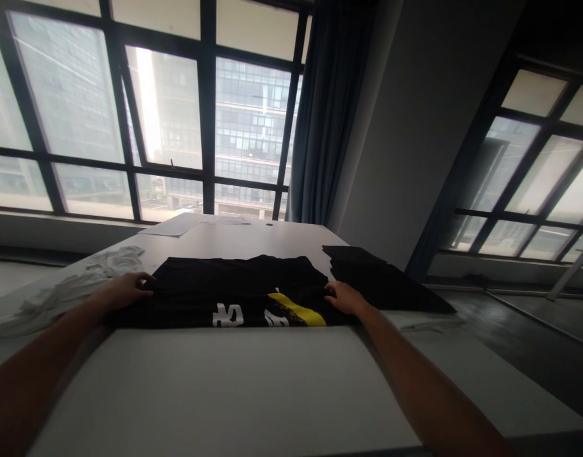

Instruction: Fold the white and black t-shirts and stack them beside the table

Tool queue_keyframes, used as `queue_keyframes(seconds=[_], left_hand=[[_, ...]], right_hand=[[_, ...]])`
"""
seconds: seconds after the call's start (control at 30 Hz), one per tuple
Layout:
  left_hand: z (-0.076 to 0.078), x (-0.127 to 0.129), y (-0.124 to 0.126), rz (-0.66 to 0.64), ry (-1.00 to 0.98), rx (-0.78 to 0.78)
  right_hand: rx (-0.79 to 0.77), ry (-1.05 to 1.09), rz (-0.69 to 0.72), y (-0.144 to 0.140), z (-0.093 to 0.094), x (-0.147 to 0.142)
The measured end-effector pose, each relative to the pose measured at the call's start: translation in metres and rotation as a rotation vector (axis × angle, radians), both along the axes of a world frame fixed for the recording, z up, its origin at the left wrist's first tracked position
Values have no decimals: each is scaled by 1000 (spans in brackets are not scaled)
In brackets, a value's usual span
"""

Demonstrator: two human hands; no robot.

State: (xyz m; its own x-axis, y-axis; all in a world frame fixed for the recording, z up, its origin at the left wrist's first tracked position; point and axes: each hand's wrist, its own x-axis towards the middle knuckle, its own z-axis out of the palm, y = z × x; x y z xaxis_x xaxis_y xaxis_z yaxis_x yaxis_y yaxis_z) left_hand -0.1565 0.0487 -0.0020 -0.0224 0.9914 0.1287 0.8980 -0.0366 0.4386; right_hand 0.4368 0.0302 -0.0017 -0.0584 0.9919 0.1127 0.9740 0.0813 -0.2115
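A black T-shirt (191, 289) lies folded into a wide band across the white table. White characters and a yellow brush-like stripe show along its near edge. At the shirt's left end, my left hand (127, 292) has its thumb and fingers closed on the fabric. My right hand (347, 298) pinches the cloth at the right end, near the yellow stripe. Both forearms reach in from the bottom corners. The fingertips are partly lost against the dark cloth.
Folded black garments (391, 282) are stacked to the right, with some white cloth under their near edge. A crumpled white cloth (77, 289) lies on the left. Paper sheets (174, 225) rest at the far end of the white table (224, 393), before windows and a blue curtain (320, 108).
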Motion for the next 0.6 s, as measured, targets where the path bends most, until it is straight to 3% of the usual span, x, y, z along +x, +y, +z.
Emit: queue_keyframes(seconds=[0.1,0.2,0.37,0.47,0.6], left_hand=[[4,-12,-1,62,56,-66],[7,-10,0,82,110,-46],[-5,48,3,-148,183,139],[-21,78,3,-290,201,81],[-35,86,4,-313,209,-13]], right_hand=[[-77,-70,-24,7,-1,-2],[-134,-114,-40,24,11,-3],[-2,-82,-98,82,32,-16],[32,3,-106,124,28,-28],[13,127,-79,165,13,-42]])
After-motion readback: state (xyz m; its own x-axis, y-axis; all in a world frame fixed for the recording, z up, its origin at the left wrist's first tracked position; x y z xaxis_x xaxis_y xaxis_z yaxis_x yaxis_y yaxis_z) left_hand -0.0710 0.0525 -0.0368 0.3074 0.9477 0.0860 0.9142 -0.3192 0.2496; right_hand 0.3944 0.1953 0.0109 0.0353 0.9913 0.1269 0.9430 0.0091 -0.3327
